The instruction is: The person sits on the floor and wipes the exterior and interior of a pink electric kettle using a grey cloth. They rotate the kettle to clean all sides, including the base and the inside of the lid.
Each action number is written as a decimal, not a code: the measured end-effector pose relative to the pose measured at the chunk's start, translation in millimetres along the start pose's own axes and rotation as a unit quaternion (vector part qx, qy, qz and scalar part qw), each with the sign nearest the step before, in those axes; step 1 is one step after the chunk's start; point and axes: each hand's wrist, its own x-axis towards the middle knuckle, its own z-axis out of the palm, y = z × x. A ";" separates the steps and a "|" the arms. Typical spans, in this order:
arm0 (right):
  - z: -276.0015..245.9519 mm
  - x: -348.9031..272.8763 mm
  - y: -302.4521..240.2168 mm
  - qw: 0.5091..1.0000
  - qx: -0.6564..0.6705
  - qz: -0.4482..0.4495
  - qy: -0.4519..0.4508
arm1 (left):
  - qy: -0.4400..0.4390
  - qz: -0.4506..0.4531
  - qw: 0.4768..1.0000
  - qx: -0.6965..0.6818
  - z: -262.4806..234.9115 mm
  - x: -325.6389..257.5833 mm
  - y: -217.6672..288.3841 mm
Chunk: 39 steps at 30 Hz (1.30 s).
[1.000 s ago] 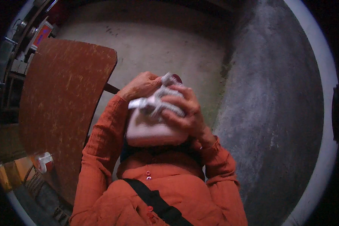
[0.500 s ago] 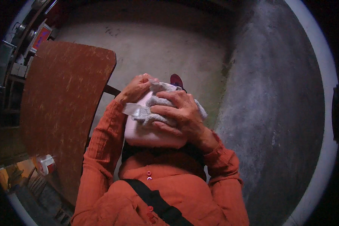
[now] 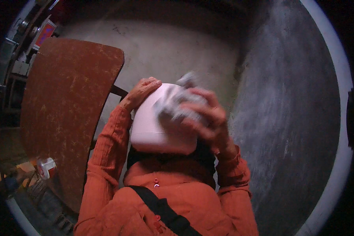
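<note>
**A:** At the chest, just above the orange shirt front [image 3: 173, 188], what did the right hand [image 3: 206, 118] have?

**B:** A grey-white cloth [image 3: 173, 104], bunched under its fingers and pressed against the upper side of a pale plastic container [image 3: 157, 133]. Hand and cloth were both blurred, so I judged the stroke to be mid-rub.

**A:** And the left hand [image 3: 141, 91]?

**B:** It was curled over the container's far upper edge, gripping it and bracing it. The container was held up between both hands, close to the body, resting on nothing else that I could see.

**A:** So which step was that?

**B:** Wiping the outside, by my reading. How much was already clean, I couldn't tell.

**A:** What would another pass call for?

**B:** A firm left-hand brace, and probably turning the container to bring a fresh face under the cloth.

**A:** Around them?

**B:** A rusty brown board [image 3: 67, 114] to the left, a small red-and-white tub [image 3: 47, 167] at its lower edge, pale floor [image 3: 177, 51] beyond, and a grey wall [image 3: 287, 118] on the right.
</note>
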 end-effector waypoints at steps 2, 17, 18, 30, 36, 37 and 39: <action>8.5 6.8 -23.0 0.984 -0.065 -0.078 -0.145 | -0.009 0.020 1.000 -0.012 -0.8 -1.1 0.7; 25.7 -2.5 82.0 0.966 0.160 0.195 0.063 | -0.022 -0.005 0.958 0.287 29.6 17.9 63.4; 26.1 -2.8 81.6 0.969 0.151 0.185 0.068 | -0.032 -0.063 0.949 0.307 34.2 20.7 64.8; -14.3 -55.8 40.8 0.993 0.084 0.006 0.080 | -0.029 -0.072 0.994 0.071 8.7 13.4 35.0; 4.4 -41.5 55.7 0.998 -0.012 0.005 0.054 | -0.026 -0.043 0.997 0.059 18.3 10.7 36.4; 6.9 -33.8 65.4 0.996 -0.017 0.031 0.079 | -0.032 -0.037 0.996 0.070 18.8 11.4 38.5; 10.6 -20.2 91.2 0.990 -0.069 0.072 0.104 | -0.041 -0.021 0.994 0.100 17.4 12.5 44.1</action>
